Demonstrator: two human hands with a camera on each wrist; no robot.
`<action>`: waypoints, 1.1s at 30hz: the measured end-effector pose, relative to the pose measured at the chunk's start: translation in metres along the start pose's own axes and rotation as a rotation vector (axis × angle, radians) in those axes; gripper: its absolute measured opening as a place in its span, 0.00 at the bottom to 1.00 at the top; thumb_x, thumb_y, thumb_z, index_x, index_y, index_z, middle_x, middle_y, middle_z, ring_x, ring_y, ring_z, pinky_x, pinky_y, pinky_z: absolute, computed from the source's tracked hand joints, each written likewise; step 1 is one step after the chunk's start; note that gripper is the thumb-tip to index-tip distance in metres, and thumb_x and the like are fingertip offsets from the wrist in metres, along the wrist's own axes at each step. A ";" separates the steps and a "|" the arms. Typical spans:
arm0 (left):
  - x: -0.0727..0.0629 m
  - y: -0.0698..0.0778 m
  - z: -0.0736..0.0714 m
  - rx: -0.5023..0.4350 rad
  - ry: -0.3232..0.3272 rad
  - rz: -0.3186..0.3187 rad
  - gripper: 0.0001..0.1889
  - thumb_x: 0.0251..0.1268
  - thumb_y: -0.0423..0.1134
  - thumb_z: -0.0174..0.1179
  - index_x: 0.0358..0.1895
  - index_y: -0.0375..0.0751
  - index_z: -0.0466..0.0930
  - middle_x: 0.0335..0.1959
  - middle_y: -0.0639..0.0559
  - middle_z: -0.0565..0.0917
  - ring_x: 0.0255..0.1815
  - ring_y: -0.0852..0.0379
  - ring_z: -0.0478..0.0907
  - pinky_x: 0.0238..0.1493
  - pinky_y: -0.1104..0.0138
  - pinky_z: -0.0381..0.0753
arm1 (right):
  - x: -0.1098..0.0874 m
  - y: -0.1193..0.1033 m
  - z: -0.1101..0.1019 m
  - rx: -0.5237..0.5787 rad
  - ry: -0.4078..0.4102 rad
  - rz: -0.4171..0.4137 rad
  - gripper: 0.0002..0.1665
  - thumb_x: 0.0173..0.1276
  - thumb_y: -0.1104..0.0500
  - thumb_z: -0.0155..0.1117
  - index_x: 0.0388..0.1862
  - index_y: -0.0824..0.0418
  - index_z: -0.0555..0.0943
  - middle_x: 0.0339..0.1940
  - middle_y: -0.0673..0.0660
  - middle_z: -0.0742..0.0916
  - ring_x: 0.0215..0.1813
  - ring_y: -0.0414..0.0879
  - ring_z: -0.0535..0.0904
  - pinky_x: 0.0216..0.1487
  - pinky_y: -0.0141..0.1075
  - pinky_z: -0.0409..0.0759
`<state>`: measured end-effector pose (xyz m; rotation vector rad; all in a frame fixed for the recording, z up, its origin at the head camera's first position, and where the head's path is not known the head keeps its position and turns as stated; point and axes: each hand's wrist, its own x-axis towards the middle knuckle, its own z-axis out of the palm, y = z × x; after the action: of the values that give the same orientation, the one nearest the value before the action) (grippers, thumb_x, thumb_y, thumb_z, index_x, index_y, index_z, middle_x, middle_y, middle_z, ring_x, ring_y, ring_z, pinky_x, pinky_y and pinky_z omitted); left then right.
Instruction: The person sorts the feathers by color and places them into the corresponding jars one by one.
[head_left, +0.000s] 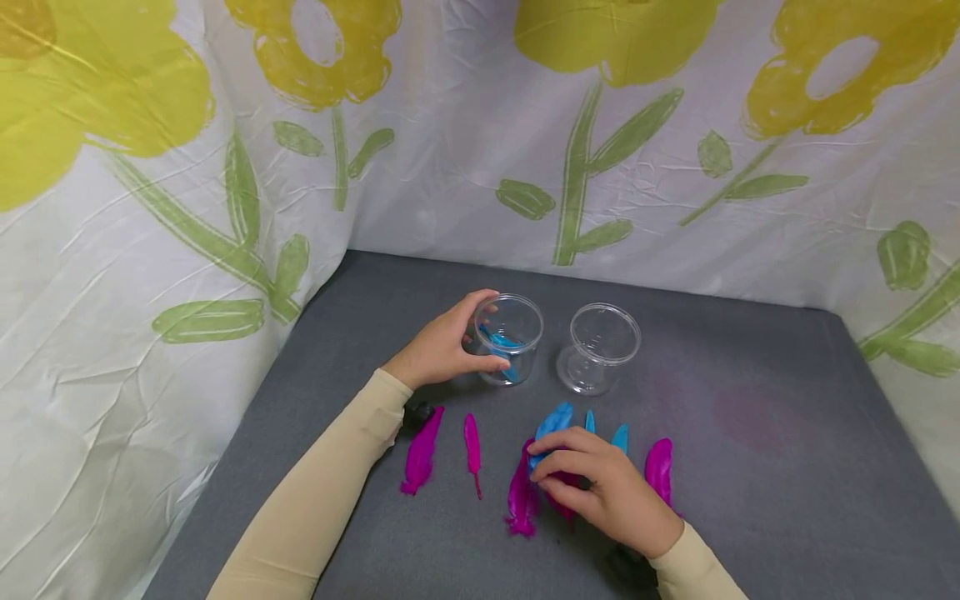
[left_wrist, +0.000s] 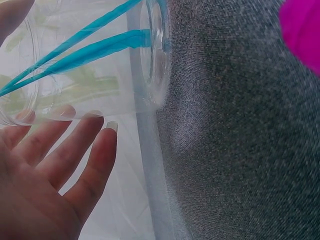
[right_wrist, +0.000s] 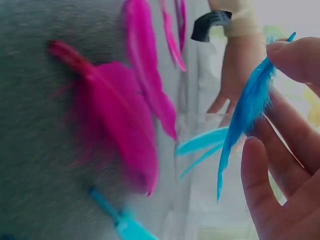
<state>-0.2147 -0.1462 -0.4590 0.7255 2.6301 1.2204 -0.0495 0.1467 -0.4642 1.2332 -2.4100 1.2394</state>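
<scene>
My left hand grips a clear plastic cup, its thumb on the near side and its fingers around the left side. Inside the cup lie blue feathers, and two show through the wall in the left wrist view. My right hand pinches a blue feather by its shaft end, above the table and in front of the cups. Beneath and beside this hand lie magenta feathers, partly hidden by it. Two more blue feathers poke out behind the knuckles.
A second clear cup stands to the right of the held one. Magenta feathers lie at the left and at the right of the grey table. A flower-printed white cloth hangs behind and along the sides.
</scene>
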 end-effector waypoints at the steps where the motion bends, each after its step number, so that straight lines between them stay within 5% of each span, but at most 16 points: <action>1: 0.000 0.000 0.000 -0.001 0.001 0.001 0.55 0.60 0.66 0.78 0.86 0.66 0.53 0.81 0.58 0.71 0.77 0.54 0.74 0.66 0.53 0.85 | 0.002 0.001 0.000 0.011 0.003 0.015 0.17 0.67 0.68 0.79 0.46 0.47 0.90 0.58 0.51 0.90 0.60 0.44 0.85 0.62 0.23 0.81; 21: 0.000 0.002 0.000 -0.025 0.002 0.016 0.55 0.59 0.66 0.78 0.85 0.67 0.53 0.80 0.53 0.72 0.77 0.55 0.74 0.65 0.52 0.86 | 0.073 -0.005 -0.028 0.321 0.148 0.183 0.13 0.73 0.71 0.71 0.48 0.54 0.88 0.61 0.58 0.89 0.64 0.51 0.85 0.66 0.36 0.85; 33: -0.001 0.001 -0.001 -0.021 -0.003 -0.006 0.54 0.59 0.66 0.78 0.85 0.71 0.53 0.79 0.59 0.72 0.76 0.56 0.75 0.66 0.52 0.86 | 0.113 0.002 -0.046 0.479 0.270 0.315 0.06 0.77 0.66 0.70 0.50 0.65 0.86 0.63 0.54 0.89 0.65 0.50 0.85 0.56 0.35 0.87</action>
<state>-0.2135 -0.1462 -0.4576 0.7151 2.6110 1.2419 -0.1338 0.1141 -0.3823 0.7163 -2.2345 2.0168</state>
